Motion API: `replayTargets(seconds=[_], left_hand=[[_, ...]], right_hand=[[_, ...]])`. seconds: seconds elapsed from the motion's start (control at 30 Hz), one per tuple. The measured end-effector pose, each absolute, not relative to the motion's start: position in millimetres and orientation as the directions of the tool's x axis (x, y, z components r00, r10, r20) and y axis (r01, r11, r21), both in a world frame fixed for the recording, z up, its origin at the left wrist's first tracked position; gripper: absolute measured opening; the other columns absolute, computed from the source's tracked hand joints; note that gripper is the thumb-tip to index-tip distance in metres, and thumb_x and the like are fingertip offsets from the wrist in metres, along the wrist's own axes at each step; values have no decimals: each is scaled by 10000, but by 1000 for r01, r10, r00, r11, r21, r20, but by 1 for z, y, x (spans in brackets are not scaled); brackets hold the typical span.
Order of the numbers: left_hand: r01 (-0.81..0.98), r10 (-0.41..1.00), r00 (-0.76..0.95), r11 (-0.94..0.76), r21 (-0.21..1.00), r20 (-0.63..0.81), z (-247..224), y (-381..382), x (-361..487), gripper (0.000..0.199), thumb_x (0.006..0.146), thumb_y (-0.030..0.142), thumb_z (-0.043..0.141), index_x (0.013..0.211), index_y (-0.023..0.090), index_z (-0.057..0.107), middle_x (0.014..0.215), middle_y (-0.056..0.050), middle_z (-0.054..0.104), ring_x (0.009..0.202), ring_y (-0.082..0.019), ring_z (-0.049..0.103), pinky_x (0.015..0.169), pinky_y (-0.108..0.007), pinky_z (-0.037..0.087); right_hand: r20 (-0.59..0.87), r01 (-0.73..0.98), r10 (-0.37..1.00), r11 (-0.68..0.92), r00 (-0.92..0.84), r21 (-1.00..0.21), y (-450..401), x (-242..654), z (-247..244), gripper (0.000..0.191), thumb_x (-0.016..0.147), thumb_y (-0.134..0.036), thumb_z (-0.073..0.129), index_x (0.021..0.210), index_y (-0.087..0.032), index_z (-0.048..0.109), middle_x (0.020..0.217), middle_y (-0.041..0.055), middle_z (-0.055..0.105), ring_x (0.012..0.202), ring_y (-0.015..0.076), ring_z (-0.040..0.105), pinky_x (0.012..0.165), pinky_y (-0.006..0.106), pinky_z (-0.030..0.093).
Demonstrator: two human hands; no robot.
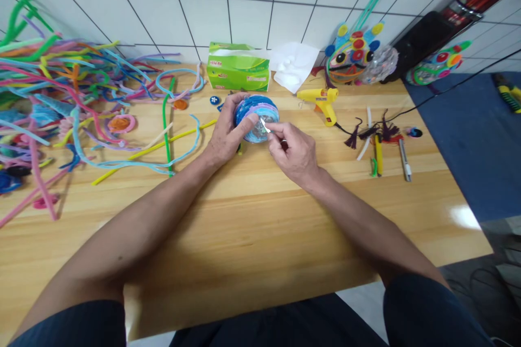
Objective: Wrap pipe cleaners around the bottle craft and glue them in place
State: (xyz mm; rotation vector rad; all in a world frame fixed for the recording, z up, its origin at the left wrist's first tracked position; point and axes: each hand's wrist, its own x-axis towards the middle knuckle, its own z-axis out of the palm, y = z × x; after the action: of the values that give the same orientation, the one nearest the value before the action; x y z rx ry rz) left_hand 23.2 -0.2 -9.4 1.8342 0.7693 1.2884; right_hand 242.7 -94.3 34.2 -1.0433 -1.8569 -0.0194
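Observation:
My left hand (228, 133) is wrapped round the side of a rounded craft piece (262, 102), with its thumb on top. Bands of blue, light blue and purple pipe cleaner circle the piece, and a clear, shiny patch shows at its middle. Pinched between thumb and forefinger of my right hand (292, 153) is a small white pointed sliver (265, 126). Its tip lies over the clear patch; whether it touches is hard to tell. Just beyond the left hand lies a dark blue button-like disc (214, 100).
Many loose pipe cleaners (81, 87) heap up at the left. Along the tiled wall stand a green tissue pack (238, 71) and a decorated animal-like craft (352, 59). A yellow glue gun (321, 102), a yellow cutter (379, 154) and a pen (405, 160) lie rightward.

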Motion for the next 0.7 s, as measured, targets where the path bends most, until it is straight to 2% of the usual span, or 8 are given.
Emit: replayTargets(seconds=[0.2,0.4,0.7], left_hand=[[28,810,299,-536,844,504,-7,0,23,641,1195,863,610,1587,357,656,1604,-94,787,1520,-332,760,1364,-550,633],[52,783,325,-575,816,531,-13,7,22,782,1117,918,704,1623,330,604,1647,-125,755,1554,-383,745,1367,-592,623],[85,784,341,-575,814,518,-16,16,16,754,1131,920,687,1653,383,604,1703,-104,722,1632,-392,698,1434,-608,552]], right_hand=[[767,665,626,635,-145,-393,-91,243,28,267,1150,-166,645,1309,-261,837,1041,22,921,800,169,820,811,295,705],[754,663,643,626,-138,-412,-88,244,24,234,1169,-223,662,1298,-268,853,1031,32,917,800,180,813,823,313,701],[738,648,664,616,-121,-449,-81,244,18,209,1190,-277,661,1303,-260,835,1011,24,898,835,185,820,852,318,699]])
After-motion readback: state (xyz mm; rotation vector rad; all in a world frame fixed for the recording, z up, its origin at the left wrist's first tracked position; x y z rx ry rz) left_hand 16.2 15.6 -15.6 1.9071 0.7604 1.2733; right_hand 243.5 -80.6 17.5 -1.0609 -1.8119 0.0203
